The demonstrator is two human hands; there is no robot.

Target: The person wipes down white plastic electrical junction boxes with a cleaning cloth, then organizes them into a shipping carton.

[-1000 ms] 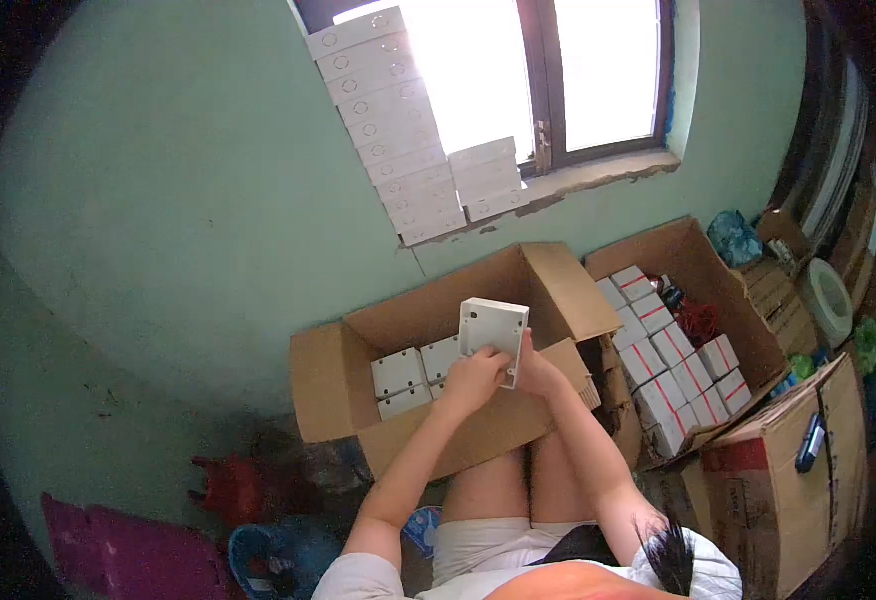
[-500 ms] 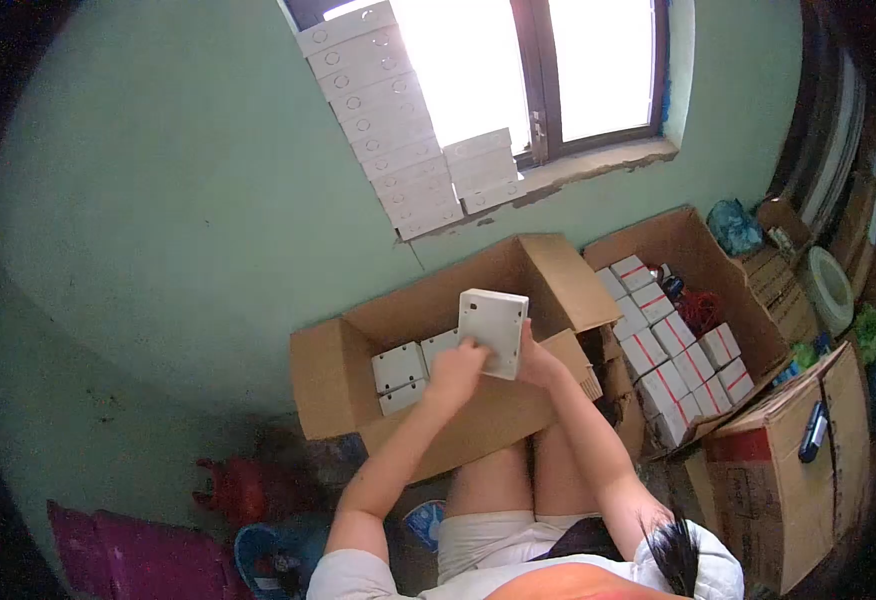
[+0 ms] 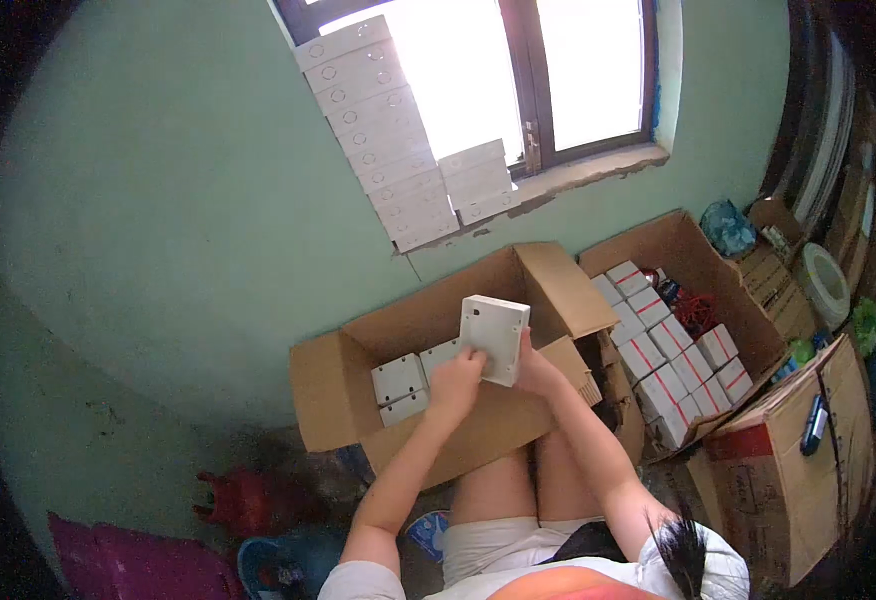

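I hold a white square plastic box (image 3: 495, 335) up over an open cardboard carton (image 3: 333, 385). My left hand (image 3: 455, 381) grips its lower left edge, and my right hand (image 3: 535, 370) holds its right side from behind. Inside the carton, to the left of my hands, lie more white boxes (image 3: 401, 384) of the same kind. My knees are just below the carton.
A second open carton (image 3: 680, 245) on the right holds several small white packs with red stripes and a red coil. A tall stack of white boxes (image 3: 388, 140) leans on the windowsill. A closed carton (image 3: 818, 470) stands at lower right. Red and blue objects lie at lower left.
The white box stays in both hands and has shifted only slightly; my left hand slid a little along its lower edge. The view drifted a bit.
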